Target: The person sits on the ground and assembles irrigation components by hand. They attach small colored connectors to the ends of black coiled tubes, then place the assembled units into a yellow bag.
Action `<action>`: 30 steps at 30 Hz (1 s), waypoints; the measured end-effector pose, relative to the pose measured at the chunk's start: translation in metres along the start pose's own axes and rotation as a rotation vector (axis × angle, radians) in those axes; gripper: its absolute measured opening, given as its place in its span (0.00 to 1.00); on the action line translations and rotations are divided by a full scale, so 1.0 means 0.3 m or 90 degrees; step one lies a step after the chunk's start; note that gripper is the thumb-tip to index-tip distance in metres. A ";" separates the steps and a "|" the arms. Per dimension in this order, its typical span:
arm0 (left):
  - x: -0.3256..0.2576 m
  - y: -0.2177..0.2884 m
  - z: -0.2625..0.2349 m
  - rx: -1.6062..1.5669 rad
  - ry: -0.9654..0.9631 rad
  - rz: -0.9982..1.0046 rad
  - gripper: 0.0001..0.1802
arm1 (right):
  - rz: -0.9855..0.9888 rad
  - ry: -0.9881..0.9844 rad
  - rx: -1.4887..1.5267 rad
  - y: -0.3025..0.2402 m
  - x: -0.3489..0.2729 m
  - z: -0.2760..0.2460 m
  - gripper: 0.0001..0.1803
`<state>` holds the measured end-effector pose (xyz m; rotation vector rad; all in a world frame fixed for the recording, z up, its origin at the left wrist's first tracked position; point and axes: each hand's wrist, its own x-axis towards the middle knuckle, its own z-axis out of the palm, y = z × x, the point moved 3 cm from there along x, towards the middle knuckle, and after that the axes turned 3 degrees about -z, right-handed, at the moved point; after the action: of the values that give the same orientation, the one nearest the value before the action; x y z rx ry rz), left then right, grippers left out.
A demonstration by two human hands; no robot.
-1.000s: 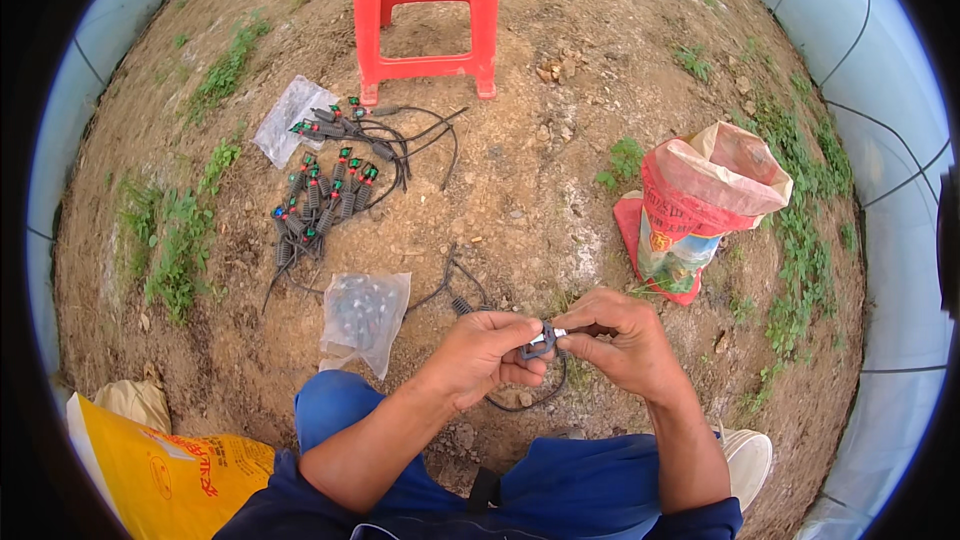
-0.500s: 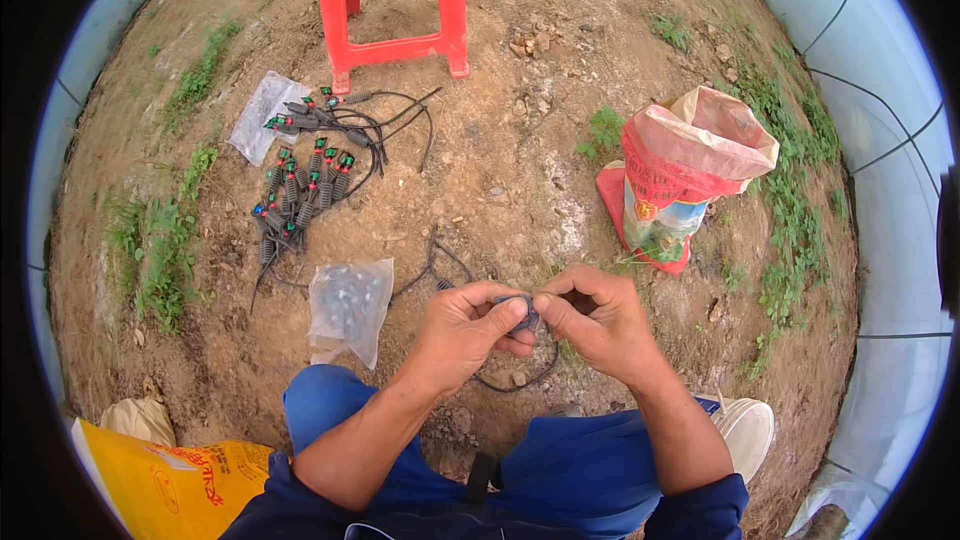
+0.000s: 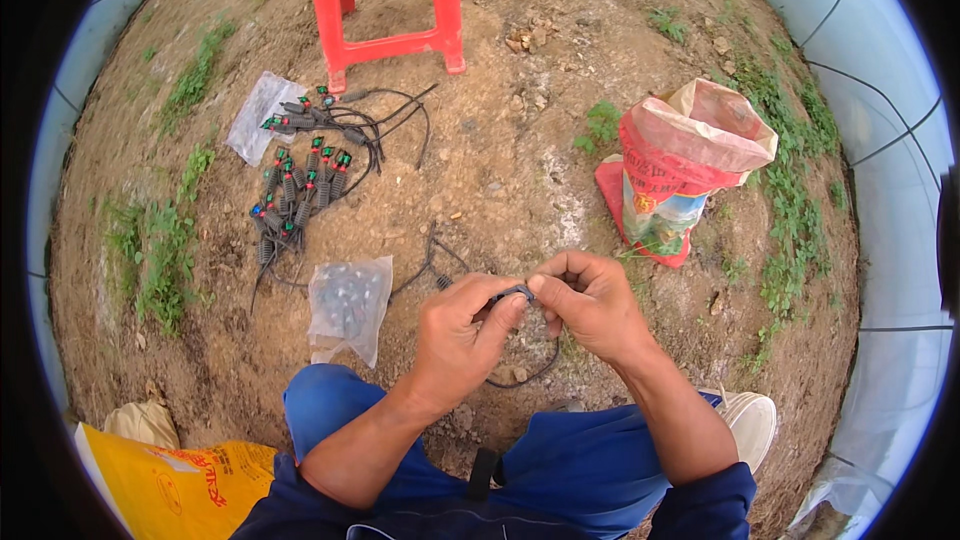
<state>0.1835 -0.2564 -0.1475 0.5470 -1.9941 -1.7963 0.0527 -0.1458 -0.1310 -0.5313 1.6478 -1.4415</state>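
Above my knees, my left hand (image 3: 455, 335) pinches a small dark plastic part (image 3: 512, 292) between thumb and fingers. From the other side my right hand (image 3: 592, 312) closes its thumb and forefinger on the same part. Fingers cover most of it, so its exact kind stays hidden. A thin black tube (image 3: 530, 376) curves below the hands; whether it joins the part is hidden. More black tube with a ribbed grey piece (image 3: 443, 282) lies on the soil just beyond my left hand. Left of that hand is a transparent bag (image 3: 350, 302) of small dark parts.
Hanging micro-sprinklers (image 3: 300, 190) with green tops and black tubes lie heaped at left, beside another plastic bag (image 3: 262, 118). A red stool (image 3: 388, 46) stands ahead. An open red-and-white sack (image 3: 690, 145) stands right; a yellow bag (image 3: 170, 485) lies lower left.
My left hand has turned so its fingers curl further out of sight around the part. My right hand has shifted slightly up and left, its thumb still at the part.
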 end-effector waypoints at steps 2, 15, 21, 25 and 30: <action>0.000 -0.005 -0.014 -0.017 0.028 0.003 0.10 | 0.005 0.016 0.046 0.038 0.028 0.000 0.12; -0.011 -0.076 -0.091 -0.667 0.057 -0.422 0.13 | 0.306 0.164 -0.820 1.031 0.015 -0.255 0.29; -0.027 -0.082 -0.108 -0.776 0.062 -0.460 0.12 | 0.354 0.039 -0.882 1.022 0.062 -0.247 0.26; -0.023 -0.072 -0.092 -0.823 0.088 -0.465 0.12 | 0.331 0.073 -0.920 1.020 0.047 -0.252 0.29; -0.024 -0.091 -0.095 -0.859 0.079 -0.462 0.15 | 0.285 0.033 -0.873 0.893 0.076 -0.213 0.29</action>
<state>0.2054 -0.2792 -0.1721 0.8570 -0.1340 -2.8269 0.0461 -0.0617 -0.3942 -0.7478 2.4317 0.1703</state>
